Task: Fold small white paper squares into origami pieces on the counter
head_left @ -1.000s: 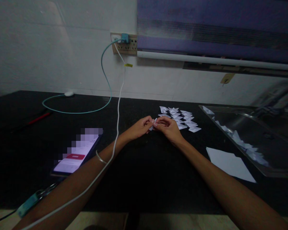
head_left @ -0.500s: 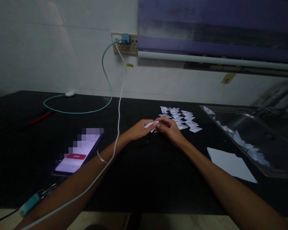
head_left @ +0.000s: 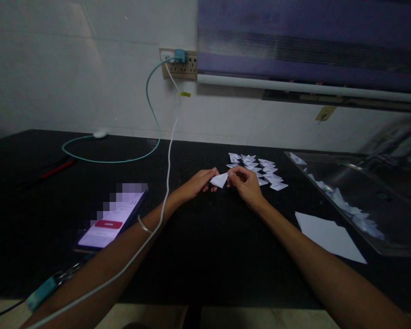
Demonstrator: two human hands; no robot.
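Folded paper piece [head_left: 220, 180], small and white, is between the two hands, over the middle of the black counter [head_left: 226, 265]. From the left, one possible trouble is the white cable [head_left: 168, 176], which crosses in front of the left forearm [head_left: 123, 260]; a sweep of that arm could drag it, though whether it touches the skin I cannot tell. The same arm partly covers the near end of the lit phone [head_left: 99, 235], so a low elbow might nudge it. Next comes the left hand [head_left: 197, 183], thumb and fingers at the paper's left end; whether they squeeze it or only back it up is unclear, and a loose hold there could let the layers spring apart. To the right, the right hand [head_left: 248, 186] pinches the tip with thumb and forefinger, where too hard a pull might crease or tear it. Just beyond, on the far right side, the rows of folded pieces [head_left: 270, 171] are near enough for the knuckles to knock them out of line.

As for direction, the paper's broad, layered end lies left and near; it narrows to a point aimed right and slightly far, into the pinch. Its long axis seems to follow that slant.
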